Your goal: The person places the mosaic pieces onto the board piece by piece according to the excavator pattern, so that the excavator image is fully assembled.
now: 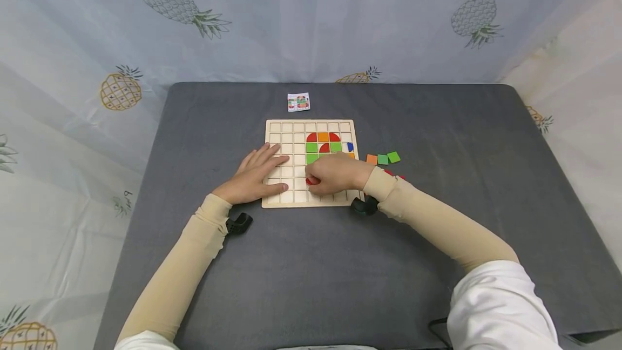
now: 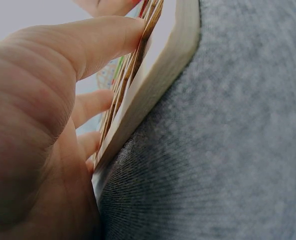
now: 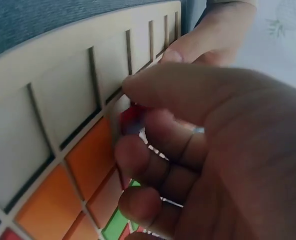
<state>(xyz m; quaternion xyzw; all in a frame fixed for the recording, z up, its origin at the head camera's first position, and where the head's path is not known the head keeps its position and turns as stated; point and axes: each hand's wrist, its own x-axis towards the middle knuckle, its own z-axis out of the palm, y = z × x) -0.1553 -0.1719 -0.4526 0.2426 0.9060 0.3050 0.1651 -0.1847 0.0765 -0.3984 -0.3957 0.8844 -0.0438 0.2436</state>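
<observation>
A pale wooden grid board [image 1: 274, 200] lies on the table, with red, orange, green and blue-marked tiles set in cells on its right side. My right hand [image 1: 337, 173] pinches a red tile [image 3: 130, 119] between thumb and fingers, right at a cell near the board's front. In the right wrist view, orange tiles [image 3: 90, 155] sit in cells close by. My left hand [image 1: 252, 176] lies with fingers spread over the board's left edge, the thumb and fingertips resting on it. The right hand hides part of the filled cells in the head view.
Loose orange [image 1: 371, 159] and green tiles [image 1: 393, 157] lie right of the board, with red ones [image 1: 388, 172] partly behind the right wrist. A small printed card [image 1: 298, 102] lies beyond the board on the dark grey tabletop [image 1: 218, 112]. A pineapple-patterned curtain [image 1: 291, 26] hangs behind.
</observation>
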